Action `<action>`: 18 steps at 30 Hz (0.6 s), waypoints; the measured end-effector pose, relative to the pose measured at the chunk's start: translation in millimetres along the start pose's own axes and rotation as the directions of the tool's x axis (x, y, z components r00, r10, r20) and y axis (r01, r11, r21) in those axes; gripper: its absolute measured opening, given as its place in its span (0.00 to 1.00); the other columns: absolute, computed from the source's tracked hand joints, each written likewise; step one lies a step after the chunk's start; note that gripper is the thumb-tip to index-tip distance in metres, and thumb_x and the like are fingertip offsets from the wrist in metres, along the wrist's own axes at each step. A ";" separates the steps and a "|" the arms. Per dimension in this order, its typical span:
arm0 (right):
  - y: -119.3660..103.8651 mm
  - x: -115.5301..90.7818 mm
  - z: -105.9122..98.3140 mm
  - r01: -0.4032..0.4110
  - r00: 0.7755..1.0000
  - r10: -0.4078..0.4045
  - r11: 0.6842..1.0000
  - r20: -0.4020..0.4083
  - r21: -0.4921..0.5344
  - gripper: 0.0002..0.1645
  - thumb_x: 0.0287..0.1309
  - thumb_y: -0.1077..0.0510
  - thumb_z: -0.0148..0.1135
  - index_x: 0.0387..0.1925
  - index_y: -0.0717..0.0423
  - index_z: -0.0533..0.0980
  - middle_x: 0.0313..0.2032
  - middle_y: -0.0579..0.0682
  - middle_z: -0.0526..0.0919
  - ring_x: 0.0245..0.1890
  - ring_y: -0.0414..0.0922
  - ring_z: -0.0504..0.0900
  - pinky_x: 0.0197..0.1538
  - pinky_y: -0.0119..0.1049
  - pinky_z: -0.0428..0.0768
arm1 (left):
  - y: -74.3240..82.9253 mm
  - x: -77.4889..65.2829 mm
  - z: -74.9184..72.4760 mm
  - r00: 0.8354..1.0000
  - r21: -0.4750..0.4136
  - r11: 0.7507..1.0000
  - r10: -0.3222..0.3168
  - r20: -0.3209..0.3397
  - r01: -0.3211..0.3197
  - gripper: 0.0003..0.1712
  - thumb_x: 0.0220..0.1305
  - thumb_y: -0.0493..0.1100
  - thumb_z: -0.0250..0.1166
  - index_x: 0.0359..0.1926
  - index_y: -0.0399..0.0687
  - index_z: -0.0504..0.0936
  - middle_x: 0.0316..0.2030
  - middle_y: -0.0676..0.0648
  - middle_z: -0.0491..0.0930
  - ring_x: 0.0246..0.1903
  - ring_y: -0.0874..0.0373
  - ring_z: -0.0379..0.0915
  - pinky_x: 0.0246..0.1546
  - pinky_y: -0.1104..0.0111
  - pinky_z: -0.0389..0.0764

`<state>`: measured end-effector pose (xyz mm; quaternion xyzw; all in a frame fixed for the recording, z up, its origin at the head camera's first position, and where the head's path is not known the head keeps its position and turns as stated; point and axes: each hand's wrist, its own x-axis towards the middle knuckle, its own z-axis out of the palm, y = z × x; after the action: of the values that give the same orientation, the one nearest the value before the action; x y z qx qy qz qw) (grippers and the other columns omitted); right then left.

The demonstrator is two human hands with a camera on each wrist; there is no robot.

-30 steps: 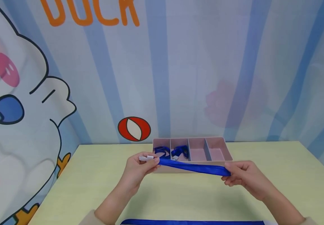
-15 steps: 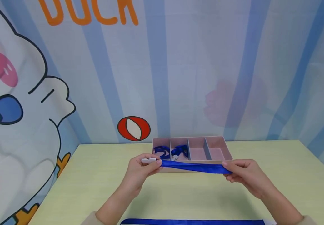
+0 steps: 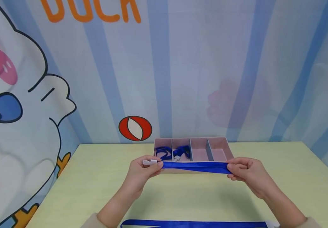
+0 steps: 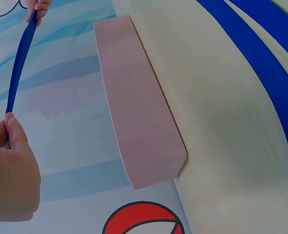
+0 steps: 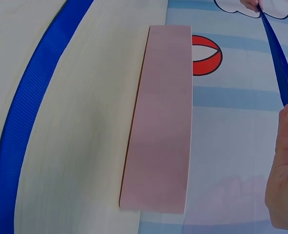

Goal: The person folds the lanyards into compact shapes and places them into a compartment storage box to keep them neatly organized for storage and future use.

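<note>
Your bench (image 3: 95, 183), pale yellow with a smooth, faintly grained top, fills the lower part of the head view; soft shadows lie beneath your forearms. Behind it rises a fabric backdrop (image 3: 198, 72) with blue vertical stripes, bearing a white cartoon duck (image 3: 18, 164) at the left, orange lettering (image 3: 107, 14) at the upper left, and a red-and-white oval (image 3: 135, 128) just above the bench's far edge.

Against that edge, at the centre, stands a pink compartment box (image 3: 201, 148). Its two left compartments each contain a dark blue lanyard, one coiled (image 3: 163, 148), the other bunched (image 3: 184, 149).

In front of the box, you hold a blue ribbon (image 3: 195, 167) stretched nearly level in the air. Your left grip (image 3: 142, 172) is closed, pinching the ribbon beside a white clip (image 3: 149, 162); your right grip (image 3: 247, 171), likewise closed, pinches the opposite end.

A second blue strap (image 3: 209, 224) lies across the bottom edge of the frame, on the bench nearest you.
</note>
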<state>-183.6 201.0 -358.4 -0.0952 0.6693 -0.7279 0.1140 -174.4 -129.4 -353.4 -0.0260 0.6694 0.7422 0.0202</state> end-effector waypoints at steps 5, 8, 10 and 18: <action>0.5 0.9 -7.9 0.024 0.994 -0.027 0.999 0.107 0.027 0.10 0.63 0.68 0.53 0.39 0.55 0.80 0.33 0.49 0.85 0.31 0.41 0.84 0.39 0.31 0.81 | -1.1 1.5 -1.4 1.000 0.001 1.000 -0.005 -0.012 0.005 0.11 0.56 0.34 0.67 0.40 0.32 0.79 0.33 0.43 0.79 0.31 0.55 0.81 0.39 0.66 0.81; 0.5 1.4 -10.4 0.043 0.988 -0.047 0.999 0.144 0.033 0.12 0.63 0.69 0.52 0.39 0.55 0.79 0.34 0.49 0.85 0.32 0.41 0.84 0.39 0.31 0.81 | -1.0 2.6 -1.3 1.000 -0.001 1.000 -0.007 -0.019 0.007 0.11 0.55 0.34 0.67 0.40 0.33 0.79 0.33 0.42 0.79 0.31 0.56 0.81 0.39 0.66 0.81; -0.1 1.9 -10.7 0.044 0.987 -0.046 0.999 0.151 0.012 0.11 0.63 0.69 0.52 0.38 0.56 0.79 0.33 0.49 0.85 0.32 0.41 0.84 0.39 0.31 0.81 | -1.0 3.0 -0.8 1.000 -0.003 1.000 -0.008 -0.027 0.008 0.11 0.55 0.34 0.67 0.40 0.34 0.80 0.33 0.42 0.79 0.30 0.56 0.81 0.39 0.66 0.81; -5.6 6.8 -6.6 -0.031 0.998 0.041 0.976 0.042 -0.214 0.06 0.63 0.63 0.55 0.34 0.63 0.78 0.26 0.48 0.83 0.24 0.38 0.82 0.33 0.31 0.82 | -3.9 1.9 1.1 0.998 -0.001 1.000 -0.028 -0.052 0.028 0.11 0.55 0.35 0.68 0.40 0.35 0.80 0.34 0.43 0.78 0.32 0.54 0.81 0.39 0.66 0.81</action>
<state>-192.2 205.6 -353.4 -0.1117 0.7423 -0.6474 0.1319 -176.1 -127.9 -357.3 -0.0545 0.6690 0.7411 0.0132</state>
